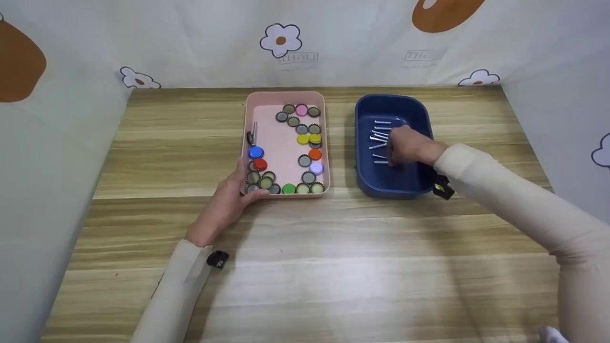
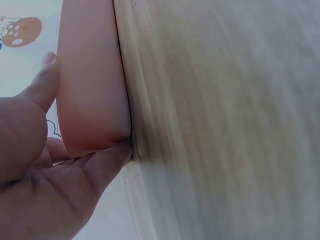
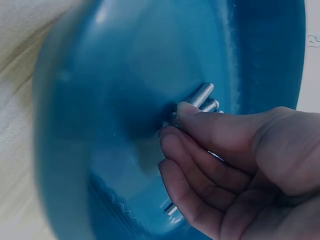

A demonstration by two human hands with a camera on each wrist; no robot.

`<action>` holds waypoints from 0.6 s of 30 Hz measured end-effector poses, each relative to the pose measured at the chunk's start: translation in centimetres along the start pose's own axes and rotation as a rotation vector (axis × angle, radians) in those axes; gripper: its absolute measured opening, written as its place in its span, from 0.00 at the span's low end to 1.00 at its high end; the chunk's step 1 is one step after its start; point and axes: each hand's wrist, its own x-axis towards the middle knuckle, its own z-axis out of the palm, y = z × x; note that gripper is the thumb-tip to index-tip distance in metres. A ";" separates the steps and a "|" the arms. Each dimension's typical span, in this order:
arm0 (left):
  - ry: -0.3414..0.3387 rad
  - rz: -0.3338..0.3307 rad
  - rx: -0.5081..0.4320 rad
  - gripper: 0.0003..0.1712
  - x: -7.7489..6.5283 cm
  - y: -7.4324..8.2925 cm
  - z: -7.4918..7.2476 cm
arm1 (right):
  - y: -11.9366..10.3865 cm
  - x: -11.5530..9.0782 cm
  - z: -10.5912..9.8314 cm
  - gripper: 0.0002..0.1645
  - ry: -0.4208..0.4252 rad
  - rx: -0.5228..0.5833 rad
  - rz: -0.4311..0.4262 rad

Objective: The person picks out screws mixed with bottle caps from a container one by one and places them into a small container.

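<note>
My left hand [image 1: 228, 200] holds the near left corner of a pink tray [image 1: 286, 97], thumb on the front wall and fingers along the left side; the left wrist view shows the fingers against its outer wall [image 2: 92, 75]. Bottle caps [image 1: 289, 189], some face up in colours, lie along the tray's sides and front. One silver bolt [image 1: 255, 133] is at the tray's left wall. Inside a dark blue bin [image 1: 364, 178], my right hand [image 1: 410, 146] pinches a bolt between thumb and fingertips, mostly hidden by them. Other silver bolts [image 3: 202, 95] lie on the bin floor.
Both containers stand side by side on a wood-grain table [image 1: 305, 267], with a gap between them. A patterned cloth [image 1: 205, 43] hangs behind the table and along its sides. A small dark object [image 1: 249, 138] lies by the tray's left wall.
</note>
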 end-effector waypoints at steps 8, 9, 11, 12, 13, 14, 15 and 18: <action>-0.015 -0.035 -0.006 0.61 0.0 0.1 0.1 | 0.2 -0.1 0.3 0.03 0.021 0.017 -0.013; -0.015 -0.035 -0.007 0.61 0.0 0.1 0.1 | 0.2 -0.1 0.3 0.03 0.024 0.018 -0.015; -0.015 -0.037 -0.006 0.61 0.0 0.1 0.1 | 0.3 0.0 0.4 0.03 0.028 0.019 -0.014; -0.015 -0.038 -0.007 0.61 -0.1 0.1 0.1 | 0.3 0.0 0.4 0.03 0.030 0.021 -0.013; -0.016 -0.040 -0.006 0.60 -0.1 0.2 0.0 | 0.3 0.0 0.4 0.04 0.033 0.019 -0.013; -0.016 -0.041 -0.005 0.60 -0.1 0.1 0.0 | 0.3 0.0 0.4 0.04 0.035 0.018 -0.012; -0.016 -0.041 -0.005 0.60 -0.1 0.2 0.0 | 0.3 0.0 0.4 0.04 0.038 0.017 -0.012; -0.013 -0.033 -0.012 0.59 -0.1 0.2 -0.1 | 0.3 0.0 0.3 0.05 0.049 0.017 -0.013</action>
